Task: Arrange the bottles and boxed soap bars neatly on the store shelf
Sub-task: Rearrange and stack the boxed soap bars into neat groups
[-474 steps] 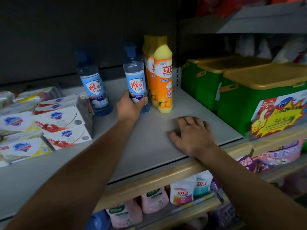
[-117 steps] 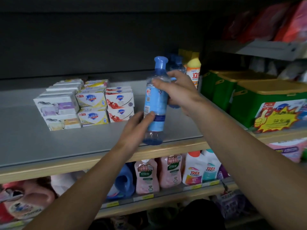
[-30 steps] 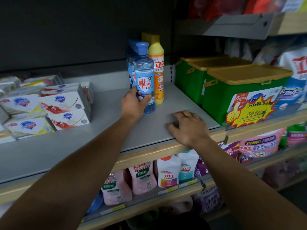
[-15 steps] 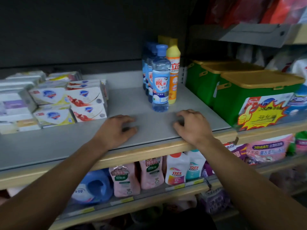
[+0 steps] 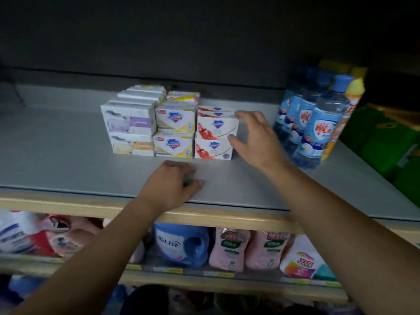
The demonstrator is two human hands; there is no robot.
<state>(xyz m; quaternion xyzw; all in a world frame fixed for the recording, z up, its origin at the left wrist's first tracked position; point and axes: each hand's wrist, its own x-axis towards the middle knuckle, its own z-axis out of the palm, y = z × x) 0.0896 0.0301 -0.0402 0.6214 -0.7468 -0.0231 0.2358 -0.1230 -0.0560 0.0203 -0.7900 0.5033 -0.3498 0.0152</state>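
Head view, looking down at a grey shelf [image 5: 68, 160] with a pale wooden front edge. Boxed soap bars [image 5: 170, 126] sit mid-shelf in three columns, two boxes high, with more rows running back toward the far wall. Purple-and-white boxes [image 5: 129, 128] on the left, yellow-trimmed boxes [image 5: 175, 130] in the middle, red-trimmed boxes [image 5: 214, 135] on the right. Printed faces point toward the near edge; each box lies flat, long axis left to right. The upper red box juts a little to the right of the one under it.

Right hand [image 5: 256, 139] at the right end of the red stack, fingers spread and straight, thumb tip at the end of the upper red box, index finger over its top far corner. No grip closed on it; contact hard to judge.

Left hand [image 5: 170, 187] rests on the shelf near the front edge, fingers loosely curled, holding nothing.

Blue-capped clear bottles [image 5: 318, 128] stand upright at the right, long axis vertical, in a file running near to far, labels toward the near edge. An orange bottle with a yellow cap [image 5: 351, 98] stands just to their right, touching or nearly so. Green bins [image 5: 381, 142] further right, blurred.

Lower shelf: blue jug [image 5: 181, 244], pink pouches [image 5: 247, 248].
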